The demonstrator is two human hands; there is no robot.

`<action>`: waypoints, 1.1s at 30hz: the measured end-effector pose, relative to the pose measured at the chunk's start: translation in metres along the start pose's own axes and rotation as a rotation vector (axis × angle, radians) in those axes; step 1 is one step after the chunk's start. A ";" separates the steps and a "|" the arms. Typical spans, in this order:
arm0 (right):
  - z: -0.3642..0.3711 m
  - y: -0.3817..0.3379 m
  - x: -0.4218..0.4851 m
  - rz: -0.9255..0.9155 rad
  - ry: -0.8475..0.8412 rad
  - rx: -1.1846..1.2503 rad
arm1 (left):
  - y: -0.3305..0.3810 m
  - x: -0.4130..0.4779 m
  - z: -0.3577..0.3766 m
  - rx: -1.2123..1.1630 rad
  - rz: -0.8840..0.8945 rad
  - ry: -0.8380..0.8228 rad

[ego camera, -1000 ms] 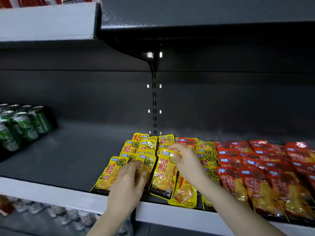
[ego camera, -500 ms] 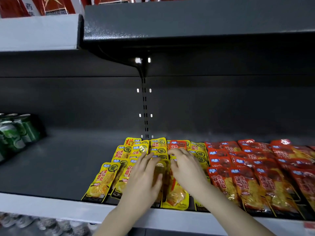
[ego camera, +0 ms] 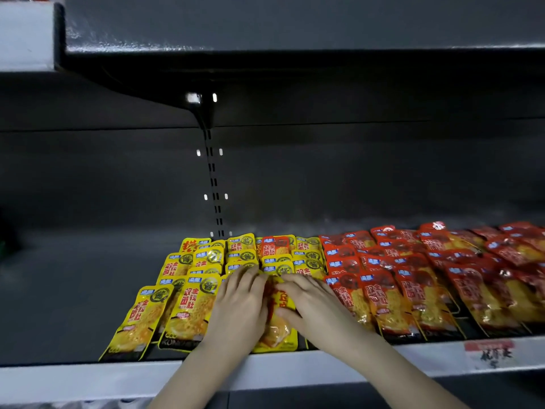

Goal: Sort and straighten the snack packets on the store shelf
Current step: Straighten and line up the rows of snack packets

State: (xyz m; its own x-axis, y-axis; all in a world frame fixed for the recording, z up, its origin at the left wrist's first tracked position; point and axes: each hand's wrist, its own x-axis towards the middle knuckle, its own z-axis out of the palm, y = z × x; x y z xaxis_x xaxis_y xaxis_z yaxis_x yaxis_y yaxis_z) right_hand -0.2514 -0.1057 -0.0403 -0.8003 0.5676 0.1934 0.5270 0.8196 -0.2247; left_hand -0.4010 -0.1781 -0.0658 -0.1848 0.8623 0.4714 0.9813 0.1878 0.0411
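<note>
Yellow snack packets (ego camera: 188,308) lie in overlapping rows at the middle of the dark shelf (ego camera: 73,290). Red snack packets (ego camera: 413,278) fill the right side in similar rows. One red-faced packet (ego camera: 275,246) sits among the yellow ones at the back. My left hand (ego camera: 239,308) lies flat, palm down, on the front yellow packets. My right hand (ego camera: 309,305) rests beside it, with fingers and thumb on the front yellow packet (ego camera: 278,332) between the two hands. That packet stands at the shelf's front lip, partly hidden by both hands.
The shelf's pale front edge (ego camera: 88,379) runs across below the packets, with a price label (ego camera: 489,352) at the right. The shelf surface left of the yellow packets is bare. Another shelf (ego camera: 295,25) hangs overhead. A slotted upright (ego camera: 213,184) runs down the back wall.
Both hands have come together on the front yellow packets, and the packet my right hand held up now lies down in its row. The view shifted right, so the green cans are out of sight.
</note>
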 end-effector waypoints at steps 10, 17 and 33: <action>-0.007 0.013 -0.019 0.103 0.150 0.005 | 0.012 0.004 -0.011 -0.067 0.042 0.045; -0.013 0.033 -0.031 0.177 0.209 -0.060 | 0.047 0.018 -0.006 -0.186 0.107 -0.040; -0.055 0.134 -0.071 0.264 0.285 -0.186 | 0.157 0.073 0.007 -0.206 0.107 -0.051</action>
State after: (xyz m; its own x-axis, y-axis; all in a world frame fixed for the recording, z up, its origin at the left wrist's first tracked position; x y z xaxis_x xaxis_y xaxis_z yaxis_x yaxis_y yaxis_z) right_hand -0.1086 -0.0320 -0.0319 -0.5342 0.7371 0.4139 0.7663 0.6289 -0.1310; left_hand -0.2609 -0.0827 -0.0314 -0.0767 0.8959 0.4375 0.9846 -0.0011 0.1749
